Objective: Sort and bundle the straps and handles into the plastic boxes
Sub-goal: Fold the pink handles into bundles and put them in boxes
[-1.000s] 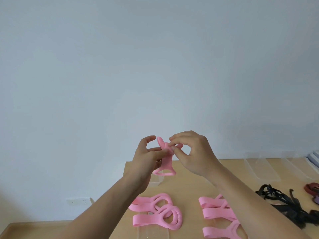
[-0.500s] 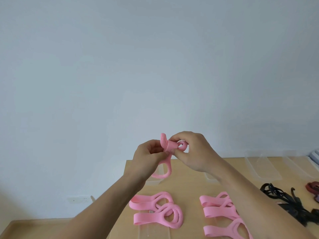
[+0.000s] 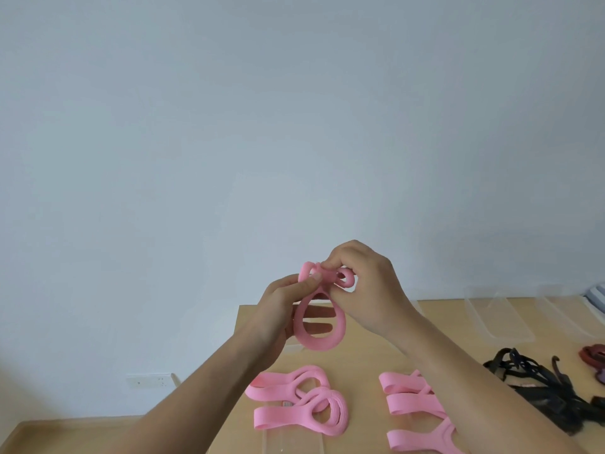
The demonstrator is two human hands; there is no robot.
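I hold a pink strap (image 3: 317, 335) up above the wooden table (image 3: 366, 365). My left hand (image 3: 281, 309) pinches its top with thumb and fingers, and its big loop hangs down in front of my left fingers. My right hand (image 3: 363, 290) pinches the small rolled end at the upper right. On the table below lie two pink straps (image 3: 304, 399) at the left and several more pink straps (image 3: 412, 401) at the right, partly hidden by my right forearm. A clear plastic box (image 3: 497, 317) stands at the back right.
A tangle of black straps (image 3: 537, 385) lies at the right, with dark red handles (image 3: 594, 353) beyond it at the frame edge. Another clear box (image 3: 293, 445) shows at the table's near edge. The table's left edge drops off near a wall socket (image 3: 149, 381).
The hanging loop has opened wider and dropped lower. My right hand has rolled the strap's end into a small coil while my left keeps its pinch.
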